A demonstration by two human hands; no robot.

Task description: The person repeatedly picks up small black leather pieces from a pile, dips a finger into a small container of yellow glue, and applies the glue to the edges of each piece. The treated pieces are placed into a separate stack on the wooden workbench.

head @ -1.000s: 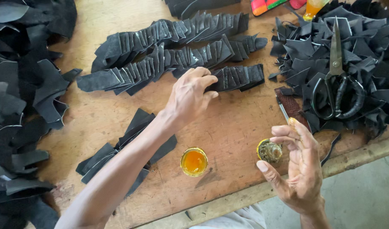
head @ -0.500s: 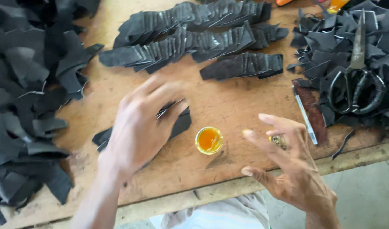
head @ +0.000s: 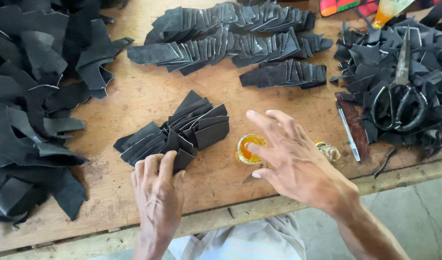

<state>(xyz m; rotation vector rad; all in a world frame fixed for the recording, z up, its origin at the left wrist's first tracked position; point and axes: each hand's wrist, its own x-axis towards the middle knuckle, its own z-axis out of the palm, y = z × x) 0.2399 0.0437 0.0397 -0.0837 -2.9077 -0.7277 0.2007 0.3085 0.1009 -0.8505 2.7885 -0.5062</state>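
Head view shows a worn wooden surface (head: 148, 96) strewn with matte black leather offcuts. At the top right edge lie a bright red, green and yellow package (head: 340, 6) and a clear bottle of orange liquid (head: 389, 10). Three rows of overlapped black strips (head: 230, 36) lie across the top; a loose heap of scraps (head: 33, 96) fills the left side, another heap (head: 414, 62) the right, with black-handled scissors (head: 399, 96) on it. A fanned stack of cut pieces (head: 177, 132) sits in the middle. The left hand (head: 156, 192) presses its fingertips on the stack's near edge, grip not clamped. The right hand (head: 298, 161) hovers, fingers spread apart, over a small round cup of amber glue (head: 247, 148).
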